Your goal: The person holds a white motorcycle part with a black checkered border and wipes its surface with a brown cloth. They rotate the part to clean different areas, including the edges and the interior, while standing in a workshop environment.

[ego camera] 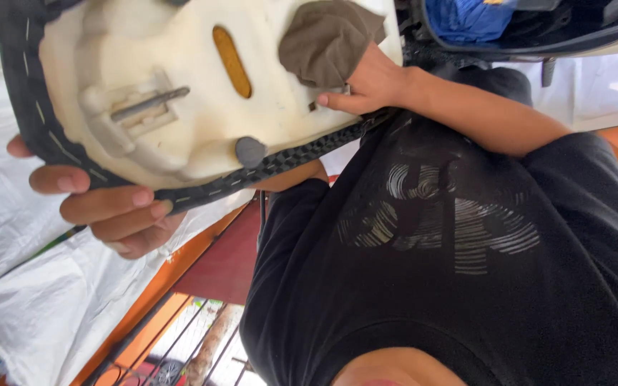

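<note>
Holding the cream seat base (180, 136) up against our chest, underside facing us, so we could reach its face. Left hand (109, 211) was curled shut round the black stitched cover edge (26, 107), carrying the weight. Right hand (370, 82) pinched a brown cloth (327, 39) flat on the top corner, fingers closed on it. Metal pin (150, 104) and amber slot (232, 61) stayed uncovered.

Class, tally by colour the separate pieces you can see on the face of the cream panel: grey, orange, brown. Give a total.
On the cream panel:
Grey: 2 (metal rod, round knob)
Orange: 1 (oval insert)
Brown: 1 (brown cloth)
Total: 4
</note>
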